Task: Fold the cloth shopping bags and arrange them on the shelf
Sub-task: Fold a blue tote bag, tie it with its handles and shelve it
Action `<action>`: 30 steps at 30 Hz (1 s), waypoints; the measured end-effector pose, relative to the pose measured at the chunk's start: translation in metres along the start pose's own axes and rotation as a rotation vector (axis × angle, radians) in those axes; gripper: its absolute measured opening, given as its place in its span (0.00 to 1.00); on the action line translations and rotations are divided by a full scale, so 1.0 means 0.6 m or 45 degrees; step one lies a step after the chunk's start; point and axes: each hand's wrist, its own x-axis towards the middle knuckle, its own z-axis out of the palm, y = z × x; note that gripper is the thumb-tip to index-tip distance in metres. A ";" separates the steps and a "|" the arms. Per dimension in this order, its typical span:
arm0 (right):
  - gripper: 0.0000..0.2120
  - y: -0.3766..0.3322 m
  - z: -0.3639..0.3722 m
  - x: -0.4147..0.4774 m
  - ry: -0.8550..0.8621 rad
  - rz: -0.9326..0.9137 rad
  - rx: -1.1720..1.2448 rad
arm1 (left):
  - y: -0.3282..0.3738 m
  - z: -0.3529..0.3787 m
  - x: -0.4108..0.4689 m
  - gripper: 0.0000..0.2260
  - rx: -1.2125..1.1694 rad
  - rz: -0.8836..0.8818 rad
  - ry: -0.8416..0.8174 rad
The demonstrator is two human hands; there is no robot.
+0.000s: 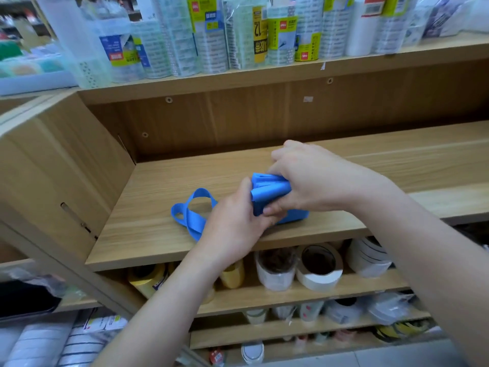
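1. While both hands keep its layers bunched into a thick fold, the blue cloth bag (pixel 268 190) sits over the front half of the middle shelf (pixel 397 168). Its lower edge seems to rest on the board, which probably serves as a work surface for folding.
2. Handles (pixel 190 211) trail left, lying in loose loops on the shelf and not tucked in.
3. Left hand (pixel 232 221): reaches up from below, fingers curled round the near end of the bundle, thumb against the folds.
4. Right hand (pixel 315 178): arched over from the right, fingers wrapped down onto the bundle, pinning the layers together.
5. Judgement: folding is partway, and the bag is not yet set in its final place.
6. Tape rolls (pixel 320 266) stand on the shelf below.
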 end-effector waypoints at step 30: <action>0.22 0.080 0.015 -0.046 0.101 0.061 -0.032 | -0.063 -0.171 -0.035 0.10 0.044 0.333 -0.670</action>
